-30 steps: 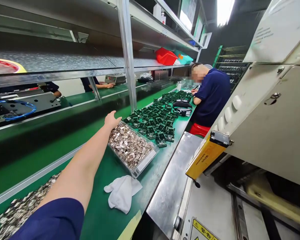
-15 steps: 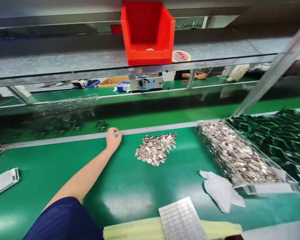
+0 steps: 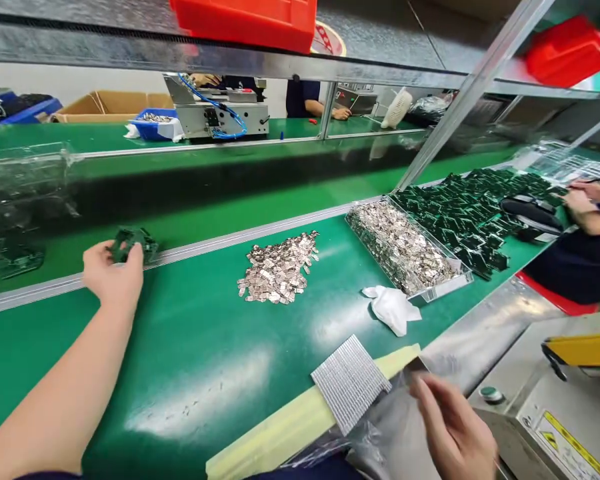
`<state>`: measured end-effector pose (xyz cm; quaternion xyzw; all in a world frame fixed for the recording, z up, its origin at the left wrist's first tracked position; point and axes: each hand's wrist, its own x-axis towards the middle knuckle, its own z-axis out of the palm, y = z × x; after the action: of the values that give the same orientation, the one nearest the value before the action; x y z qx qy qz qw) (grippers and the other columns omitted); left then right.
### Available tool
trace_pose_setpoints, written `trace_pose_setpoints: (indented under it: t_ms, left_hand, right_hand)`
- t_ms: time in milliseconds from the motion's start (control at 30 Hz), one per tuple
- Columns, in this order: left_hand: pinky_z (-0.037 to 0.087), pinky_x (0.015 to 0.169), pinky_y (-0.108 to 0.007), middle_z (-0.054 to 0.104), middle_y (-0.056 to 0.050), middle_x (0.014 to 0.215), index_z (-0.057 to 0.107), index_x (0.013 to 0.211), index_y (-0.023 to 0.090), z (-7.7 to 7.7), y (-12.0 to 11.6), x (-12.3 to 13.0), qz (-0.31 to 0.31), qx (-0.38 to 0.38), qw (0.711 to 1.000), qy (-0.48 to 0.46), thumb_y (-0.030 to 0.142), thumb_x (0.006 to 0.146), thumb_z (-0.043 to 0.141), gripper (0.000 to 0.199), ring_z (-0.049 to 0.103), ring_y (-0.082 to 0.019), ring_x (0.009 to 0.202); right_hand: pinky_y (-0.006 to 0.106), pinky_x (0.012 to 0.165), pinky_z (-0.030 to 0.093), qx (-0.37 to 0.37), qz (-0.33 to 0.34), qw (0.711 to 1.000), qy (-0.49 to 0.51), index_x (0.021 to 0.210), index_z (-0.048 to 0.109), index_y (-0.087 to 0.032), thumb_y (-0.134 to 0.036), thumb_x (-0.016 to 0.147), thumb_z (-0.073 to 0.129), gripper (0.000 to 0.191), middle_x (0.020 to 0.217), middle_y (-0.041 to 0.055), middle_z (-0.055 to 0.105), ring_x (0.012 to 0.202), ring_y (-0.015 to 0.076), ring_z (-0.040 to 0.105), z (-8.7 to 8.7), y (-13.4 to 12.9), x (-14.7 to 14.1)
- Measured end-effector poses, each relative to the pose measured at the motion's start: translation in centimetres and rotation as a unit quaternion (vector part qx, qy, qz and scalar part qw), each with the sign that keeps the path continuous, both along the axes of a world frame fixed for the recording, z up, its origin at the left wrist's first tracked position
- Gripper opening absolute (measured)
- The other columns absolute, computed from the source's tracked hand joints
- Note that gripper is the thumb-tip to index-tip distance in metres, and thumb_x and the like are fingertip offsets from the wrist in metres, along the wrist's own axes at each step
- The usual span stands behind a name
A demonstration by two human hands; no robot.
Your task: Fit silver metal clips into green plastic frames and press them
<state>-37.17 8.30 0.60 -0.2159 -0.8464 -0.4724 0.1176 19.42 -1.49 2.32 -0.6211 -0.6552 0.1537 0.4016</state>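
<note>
My left hand (image 3: 114, 270) is closed around a small dark green part (image 3: 135, 244) at the metal strip on the left. At the lower right is my right hand (image 3: 453, 423), its fingers curled and blurred; whether it holds anything is unclear. Beside it a silvery ribbed plate (image 3: 351, 383) lies across a yellow-green strip (image 3: 275, 433) at the near table edge. A pile of small shiny metal pieces (image 3: 279, 269) rests mid-table. To its right, a clear tray (image 3: 437, 288) is full of similar pieces.
A crumpled white cloth (image 3: 393, 309) lies before the tray. Many dark green parts (image 3: 460, 213) spread beyond it, near another person's hand (image 3: 587, 200). A shelf with red bins (image 3: 250, 20) crosses above. A machine (image 3: 545, 400) stands at the lower right.
The view has swung to the right. My left hand, which was near the strip with no green part in it, now grips one further left. My right hand has come into view.
</note>
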Motion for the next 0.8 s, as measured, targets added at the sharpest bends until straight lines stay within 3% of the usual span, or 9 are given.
trace_pose_setpoints:
  t_ms: [133,233,300,433,533,633,700,800]
  left_hand:
    - [0.052,0.095,-0.041,0.068,-0.001,0.104,0.056,0.110,0.028,-0.9,-7.0,7.9,-0.169,-0.002,0.984,0.060,0.046,0.074,0.069,0.043,0.066,-0.024,0.099]
    - [0.050,0.097,-0.043,0.064,-0.004,0.106,0.052,0.107,0.031,-0.9,-12.0,13.0,-0.298,-0.070,0.950,0.062,0.046,0.078,0.066,0.036,0.064,-0.028,0.103]
    - [0.050,0.095,-0.045,0.062,-0.005,0.103,0.050,0.101,0.032,-0.7,-13.8,15.0,-0.354,-0.103,0.927,0.064,0.046,0.078,0.066,0.031,0.063,-0.029,0.100]
    - [0.050,0.092,-0.049,0.061,-0.006,0.097,0.050,0.094,0.030,-0.8,-14.3,16.1,-0.413,-0.139,0.899,0.055,0.051,0.072,0.071,0.038,0.061,-0.032,0.099]
    - [0.048,0.098,-0.049,0.058,-0.009,0.121,0.045,0.120,0.030,-0.8,-13.8,15.6,-0.467,-0.168,0.868,0.003,0.054,0.066,0.076,0.067,0.058,-0.034,0.113]
    - [0.043,0.106,-0.049,0.041,-0.012,0.148,0.017,0.146,0.032,-0.2,-13.4,15.0,-0.538,-0.195,0.820,-0.033,0.053,0.071,0.074,0.096,0.048,-0.033,0.131]
    - [0.040,0.109,-0.051,0.034,-0.012,0.154,0.006,0.150,0.032,0.2,-13.0,14.6,-0.572,-0.217,0.791,-0.020,0.050,0.076,0.071,0.100,0.040,-0.032,0.138]
    - [0.042,0.107,-0.051,0.043,-0.011,0.150,0.009,0.151,0.032,0.4,-12.4,14.3,-0.593,-0.255,0.763,0.018,0.048,0.079,0.069,0.095,0.042,-0.032,0.137]
  right_hand:
    - [0.032,0.073,0.053,-0.025,0.226,0.973,-0.029,0.092,0.068,-0.023,-0.036,0.097,0.046,0.027,0.089,0.0050,0.070,0.080,0.0233,0.067,0.9,8.2,-6.3]
    - [0.032,0.082,0.050,-0.068,0.289,0.940,-0.168,0.105,0.068,-0.022,-0.025,0.099,0.046,0.024,0.100,0.0055,0.069,0.092,0.0225,0.065,1.5,13.0,-11.6]
    - [0.030,0.078,0.048,-0.082,0.301,0.925,-0.215,0.108,0.068,-0.021,-0.024,0.098,0.053,0.019,0.097,0.0054,0.067,0.088,0.0223,0.064,1.5,14.8,-14.4]
    - [0.027,0.070,0.044,-0.091,0.310,0.908,-0.268,0.099,0.070,-0.021,-0.020,0.094,0.062,0.009,0.094,0.0048,0.063,0.081,0.0208,0.063,0.7,15.8,-16.8]
    - [0.026,0.070,0.043,-0.094,0.310,0.896,-0.303,0.097,0.068,-0.019,-0.019,0.096,0.061,0.007,0.095,0.0050,0.061,0.082,0.0198,0.062,0.4,15.3,-15.9]
    - [0.024,0.073,0.042,-0.105,0.311,0.882,-0.337,0.098,0.065,-0.016,-0.019,0.097,0.060,0.006,0.098,0.0061,0.060,0.085,0.0192,0.062,0.5,14.6,-13.9]
    - [0.024,0.073,0.042,-0.115,0.312,0.871,-0.362,0.097,0.064,-0.015,-0.018,0.098,0.059,0.006,0.097,0.0068,0.061,0.085,0.0198,0.063,0.7,14.2,-12.7]
    - [0.027,0.071,0.043,-0.128,0.309,0.853,-0.401,0.098,0.063,-0.012,-0.017,0.097,0.056,0.008,0.096,0.0100,0.062,0.084,0.0228,0.063,1.2,13.9,-11.8]
